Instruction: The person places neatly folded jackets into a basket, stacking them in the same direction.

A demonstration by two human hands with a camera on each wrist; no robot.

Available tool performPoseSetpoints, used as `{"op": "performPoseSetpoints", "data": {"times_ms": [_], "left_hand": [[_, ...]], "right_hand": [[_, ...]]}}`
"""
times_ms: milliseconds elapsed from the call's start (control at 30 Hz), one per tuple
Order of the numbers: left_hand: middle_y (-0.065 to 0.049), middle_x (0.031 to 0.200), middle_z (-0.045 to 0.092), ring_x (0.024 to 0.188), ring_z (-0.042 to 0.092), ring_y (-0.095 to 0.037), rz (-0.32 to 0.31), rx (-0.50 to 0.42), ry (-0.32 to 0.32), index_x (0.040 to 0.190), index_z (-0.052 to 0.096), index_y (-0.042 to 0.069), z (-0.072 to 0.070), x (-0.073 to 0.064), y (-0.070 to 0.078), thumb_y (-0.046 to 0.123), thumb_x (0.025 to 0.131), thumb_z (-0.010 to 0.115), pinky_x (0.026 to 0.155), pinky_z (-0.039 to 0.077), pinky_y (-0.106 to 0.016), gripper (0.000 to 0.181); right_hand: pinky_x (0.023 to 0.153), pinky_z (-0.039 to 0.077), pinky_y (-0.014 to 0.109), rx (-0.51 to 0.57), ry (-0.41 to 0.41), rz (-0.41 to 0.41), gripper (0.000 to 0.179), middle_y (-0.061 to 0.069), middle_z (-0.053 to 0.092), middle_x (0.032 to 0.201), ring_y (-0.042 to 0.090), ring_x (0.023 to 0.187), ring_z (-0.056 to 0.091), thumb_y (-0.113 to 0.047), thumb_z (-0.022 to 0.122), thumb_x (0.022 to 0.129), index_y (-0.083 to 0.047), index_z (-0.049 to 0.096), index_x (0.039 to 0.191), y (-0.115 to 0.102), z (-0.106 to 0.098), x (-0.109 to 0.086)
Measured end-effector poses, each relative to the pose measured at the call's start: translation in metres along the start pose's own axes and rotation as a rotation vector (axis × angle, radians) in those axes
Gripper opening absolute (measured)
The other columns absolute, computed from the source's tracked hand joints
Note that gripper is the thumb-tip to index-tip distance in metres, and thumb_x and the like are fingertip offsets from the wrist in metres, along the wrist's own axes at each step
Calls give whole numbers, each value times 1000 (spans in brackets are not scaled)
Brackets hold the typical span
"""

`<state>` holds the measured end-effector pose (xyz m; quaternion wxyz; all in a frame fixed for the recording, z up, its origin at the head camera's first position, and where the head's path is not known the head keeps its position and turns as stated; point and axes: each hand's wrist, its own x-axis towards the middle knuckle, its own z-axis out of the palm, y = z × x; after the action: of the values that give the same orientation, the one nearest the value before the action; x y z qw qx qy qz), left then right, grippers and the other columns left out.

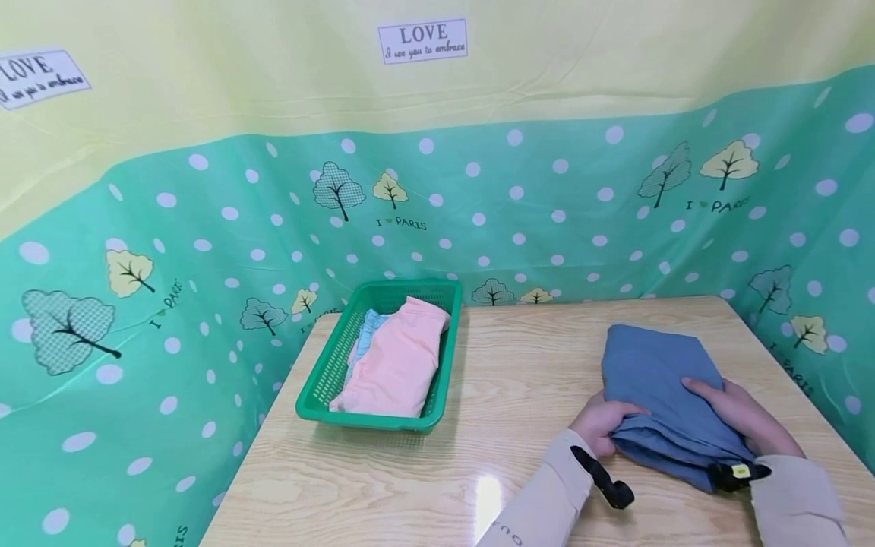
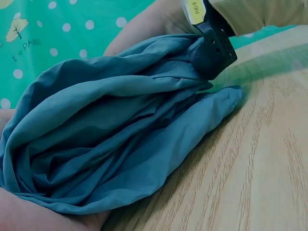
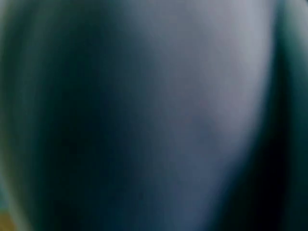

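Head view: left hand (image 1: pixel 601 422) and right hand (image 1: pixel 748 418) grip the cloth (image 1: pixel 656 372) at its sides, right on the counter (image 1: pixel 519 372), probably mid-fold; next likely calls for even hold. Farther left, a basket (image 1: pixel 369 419) holds clothes (image 1: pixel 399 361).

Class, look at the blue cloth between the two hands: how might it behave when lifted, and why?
The blue cloth is probably floppy: the left wrist view shows soft, loose folds. It may partly unfold, since its near end gapes open between the left hand and right hand. Rolling seems unlikely, as it looks broad and flattish.
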<state>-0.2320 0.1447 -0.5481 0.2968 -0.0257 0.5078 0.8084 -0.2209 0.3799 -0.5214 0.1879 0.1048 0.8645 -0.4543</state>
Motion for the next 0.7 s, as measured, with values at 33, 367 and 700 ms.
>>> {"op": "performPoseSetpoints", "data": {"times_ms": [33, 367, 700], "left_hand": [[-6, 107, 71, 95, 73, -22, -7, -8, -16, 123, 59, 18, -1, 0, 0, -7, 84, 70, 85, 61, -35, 47], [-7, 110, 72, 104, 72, -26, -41, -42, -97, 124, 57, 16, -7, 3, 2, -9, 86, 67, 92, 60, -40, 46], [-7, 113, 70, 105, 71, -25, -21, -82, -103, 124, 59, 18, -12, 2, 1, -10, 86, 66, 91, 60, -39, 48]], "right_hand": [[111, 37, 64, 23, -10, 5, 106, 49, 2, 155, 63, 142, 20, -67, 28, 103, 18, -13, 151, 0, 0, 0], [112, 39, 50, 269, -95, 95, 107, 36, -8, 165, 48, 148, 19, -72, 30, 100, 5, -20, 155, 7, 2, 2], [129, 12, 49, 636, -230, 105, 101, 13, -38, 161, 37, 155, -17, -66, 32, 103, -14, -43, 145, 7, 4, 2]]}}
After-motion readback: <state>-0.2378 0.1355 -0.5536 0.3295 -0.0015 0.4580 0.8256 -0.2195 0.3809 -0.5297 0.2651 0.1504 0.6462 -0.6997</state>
